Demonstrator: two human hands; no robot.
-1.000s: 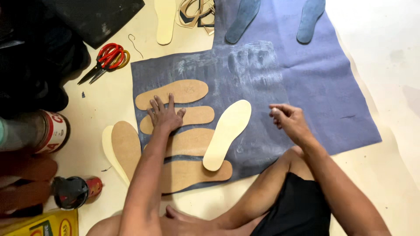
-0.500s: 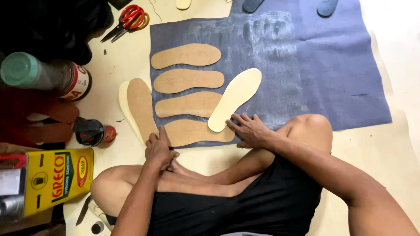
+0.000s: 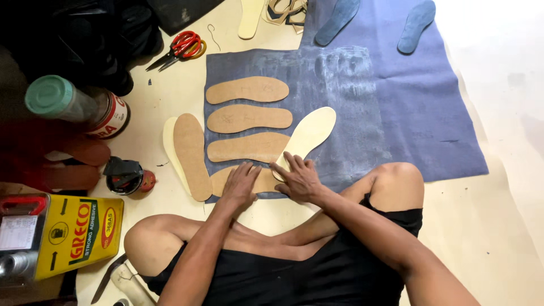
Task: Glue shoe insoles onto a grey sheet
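Both hands flat and open, nothing grasped: left hand and right hand press palm-down on the lowest brown insole, at the near edge of the blue fabric sheet. Its long axis runs left-right, parallel to three brown insoles above it; which end is the toe is hidden. A cream insole lies diagonally, upper end pointing up-right, lower end touching the right fingers; red-handled scissors well apart.

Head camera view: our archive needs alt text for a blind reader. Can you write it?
A seated person presses the left hand and right hand flat on a tan insole-shaped cardboard cutout at the near edge of a blue-grey felt sheet on the floor. Three more tan cutouts and a cream insole lie on it; red-handled scissors lie beyond.
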